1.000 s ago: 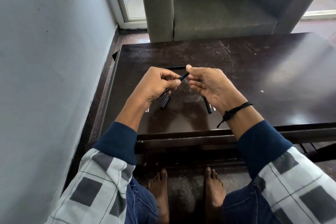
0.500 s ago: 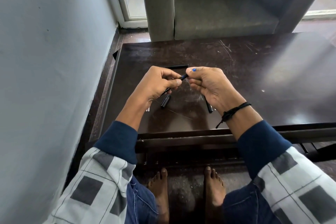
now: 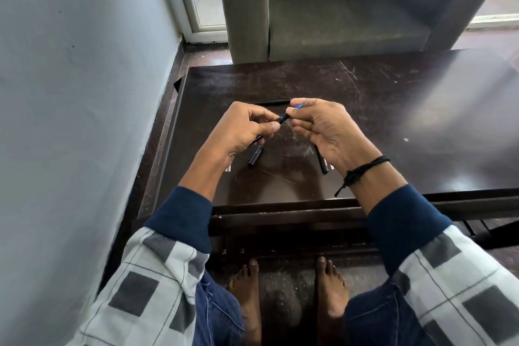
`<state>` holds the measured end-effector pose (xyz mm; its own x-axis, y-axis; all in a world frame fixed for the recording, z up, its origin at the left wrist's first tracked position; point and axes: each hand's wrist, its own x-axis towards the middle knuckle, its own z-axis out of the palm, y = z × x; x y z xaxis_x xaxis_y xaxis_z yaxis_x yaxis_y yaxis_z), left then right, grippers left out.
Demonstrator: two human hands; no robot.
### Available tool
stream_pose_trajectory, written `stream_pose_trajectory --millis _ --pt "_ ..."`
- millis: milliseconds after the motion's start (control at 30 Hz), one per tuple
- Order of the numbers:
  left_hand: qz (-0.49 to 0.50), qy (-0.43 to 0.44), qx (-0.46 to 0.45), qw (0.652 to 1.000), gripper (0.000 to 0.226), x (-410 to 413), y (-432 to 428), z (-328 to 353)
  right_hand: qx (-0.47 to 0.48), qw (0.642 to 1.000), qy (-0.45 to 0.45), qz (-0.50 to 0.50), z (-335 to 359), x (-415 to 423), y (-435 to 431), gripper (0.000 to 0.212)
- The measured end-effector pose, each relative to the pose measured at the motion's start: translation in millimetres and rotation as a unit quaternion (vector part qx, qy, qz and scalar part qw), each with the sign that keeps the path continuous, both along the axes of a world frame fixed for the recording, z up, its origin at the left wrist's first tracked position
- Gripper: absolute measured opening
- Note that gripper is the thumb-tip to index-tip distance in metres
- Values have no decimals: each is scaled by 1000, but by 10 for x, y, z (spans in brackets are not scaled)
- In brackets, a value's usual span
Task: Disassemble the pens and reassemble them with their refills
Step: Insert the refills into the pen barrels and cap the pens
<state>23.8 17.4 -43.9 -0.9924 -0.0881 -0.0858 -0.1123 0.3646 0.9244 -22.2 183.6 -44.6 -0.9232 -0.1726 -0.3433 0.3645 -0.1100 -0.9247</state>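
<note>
I am gripping the barrel (image 3: 282, 118) in my curled left hand (image 3: 241, 129), its long axis slanting away to the right, while the fingers (image 3: 306, 102) of my right hand (image 3: 328, 132), just beyond its far end, are pinching what looks like a blue refill (image 3: 298, 106) above the worktop (image 3: 393, 109).

Wall (image 3: 84, 93) runs tight along the left edge of the desk (image 3: 393, 121), so no side access there. Armchair (image 3: 337, 22) butts the far edge and blocks that approach. Left hand (image 3: 241, 126) and right hand (image 3: 325, 129) grip the held pen (image 3: 282, 118) over centre-left. Loose parts on the desk: barrel (image 3: 272, 102) just beyond the fingers, cap (image 3: 255, 155) under the left hand, second pen (image 3: 322, 161) partly under the right hand. Desk to the right of the right hand is open, and so is the near strip between the wrists.
</note>
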Motion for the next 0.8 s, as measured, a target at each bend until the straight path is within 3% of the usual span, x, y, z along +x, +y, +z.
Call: stream_pose_trajectory --millis 800 --pt "-2 2 -4 1000 14 -7 -6 -9 -7 1000 5 -3 -30 -9 -18 23"
